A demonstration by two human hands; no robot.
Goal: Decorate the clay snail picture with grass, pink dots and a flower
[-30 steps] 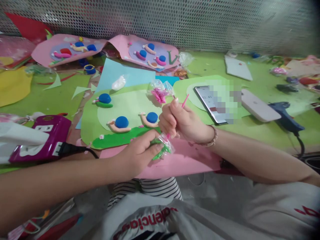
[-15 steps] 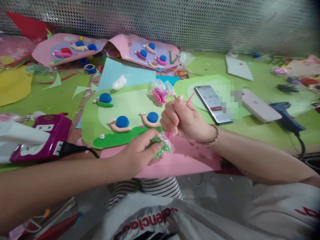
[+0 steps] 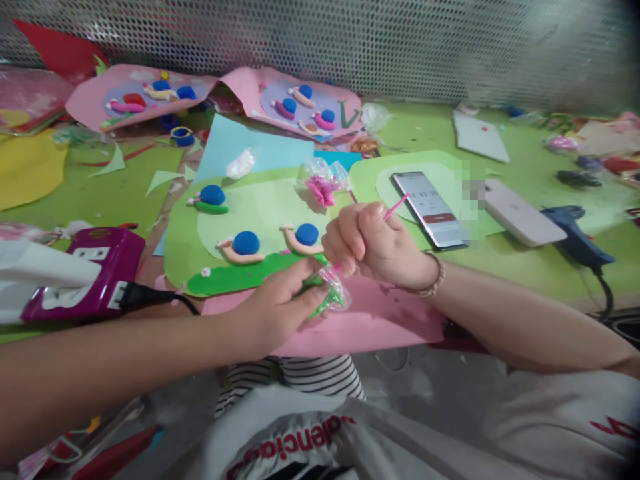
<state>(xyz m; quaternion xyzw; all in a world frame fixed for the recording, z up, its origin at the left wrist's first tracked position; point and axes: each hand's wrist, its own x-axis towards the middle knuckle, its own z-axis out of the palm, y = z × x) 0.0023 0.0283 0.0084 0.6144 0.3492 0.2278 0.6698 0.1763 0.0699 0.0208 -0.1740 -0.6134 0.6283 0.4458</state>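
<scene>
Left hand (image 3: 283,303) pinching a clear bag of green material (image 3: 336,295), centre, right hand (image 3: 377,247) curled round a pink stick (image 3: 397,207), phone (image 3: 433,208) centre right reading 02:43, shirt (image 3: 280,430) bottom, upside-down red "alenciag"

Both arms converge near the middle of the worktop's (image 3: 435,133) near edge. The left forearm (image 3: 150,350) runs along that edge from the left, its wrist (image 3: 225,330) nearly straight; the left hand (image 3: 280,303) lies back upward, thumb and fingers closed in a pinch. The right forearm (image 3: 520,317) crosses the edge from the right. The right hand (image 3: 383,243), farther in, is a loose fist, its fingers (image 3: 347,230) curled toward the left hand and its thumb (image 3: 373,215) uppermost.
</scene>
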